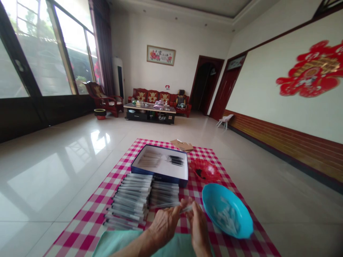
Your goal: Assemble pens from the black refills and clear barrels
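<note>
Your left hand (164, 223) and right hand (198, 225) meet low in front of you, forearms rising from the bottom edge, backs of the hands turned up toward you. Both hands are closed on one slim clear pen (171, 206): your left fingers pinch its middle, your right fingers grip its near end. The pen lies roughly level, its free end pointing out to the left of your left hand. What your right fingertips do at the pen's end is too blurred to tell.

Just beyond and to the left of your left hand lie rows of finished pens (134, 200), stacked side by side. Immediately right of your right hand sits a blue bowl (241, 228) holding small white parts (226, 216). Farther ahead of your right hand stands a red bowl (205, 170). Ahead of both hands rests a shallow blue-rimmed box (160, 173) with loose pen parts inside. All lie on a red-and-white checked cloth (88, 228) spread over the tiled floor (53, 171).
</note>
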Demonstrator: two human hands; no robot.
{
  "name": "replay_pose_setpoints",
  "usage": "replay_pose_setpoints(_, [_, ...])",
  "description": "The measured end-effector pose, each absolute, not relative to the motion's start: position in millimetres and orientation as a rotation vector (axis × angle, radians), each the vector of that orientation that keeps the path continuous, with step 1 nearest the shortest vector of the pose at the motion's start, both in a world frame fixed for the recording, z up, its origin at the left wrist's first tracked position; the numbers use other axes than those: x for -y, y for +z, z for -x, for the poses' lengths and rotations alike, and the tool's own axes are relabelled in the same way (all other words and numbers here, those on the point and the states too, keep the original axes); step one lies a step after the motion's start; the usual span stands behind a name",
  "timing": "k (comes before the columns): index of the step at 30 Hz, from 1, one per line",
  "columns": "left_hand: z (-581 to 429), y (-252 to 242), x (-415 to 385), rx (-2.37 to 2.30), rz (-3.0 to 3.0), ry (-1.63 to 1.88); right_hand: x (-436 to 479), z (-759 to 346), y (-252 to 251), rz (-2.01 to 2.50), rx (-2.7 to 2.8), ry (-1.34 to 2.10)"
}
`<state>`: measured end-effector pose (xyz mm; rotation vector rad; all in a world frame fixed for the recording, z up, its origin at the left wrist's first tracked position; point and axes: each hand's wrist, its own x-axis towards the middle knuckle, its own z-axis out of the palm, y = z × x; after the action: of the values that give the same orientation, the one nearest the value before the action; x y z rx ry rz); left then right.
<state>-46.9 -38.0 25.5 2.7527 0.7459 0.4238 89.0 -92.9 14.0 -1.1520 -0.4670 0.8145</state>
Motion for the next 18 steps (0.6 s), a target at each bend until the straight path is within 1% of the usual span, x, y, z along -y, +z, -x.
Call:
replay_pose_setpoints(3, [49, 34, 23, -0.873, -2.758, 0.393, 94, -94, 10, 1.186, 0.461, 0.79])
replay_pose_setpoints(7, [48, 46, -4, -1.065, -2.821, 0.366, 96, -95, 2, 1.353, 0.548, 0.591])
replay_pose_setpoints(14, [42, 47, -21, -1.111, -2.836, 0.32, 87, -88, -7, 1.428, 0.72, 0.515])
replay_pose_setpoints(18, [45, 48, -11, -1.076, -2.836, 0.391, 84, -89, -12, 1.479, 0.775, 0.477])
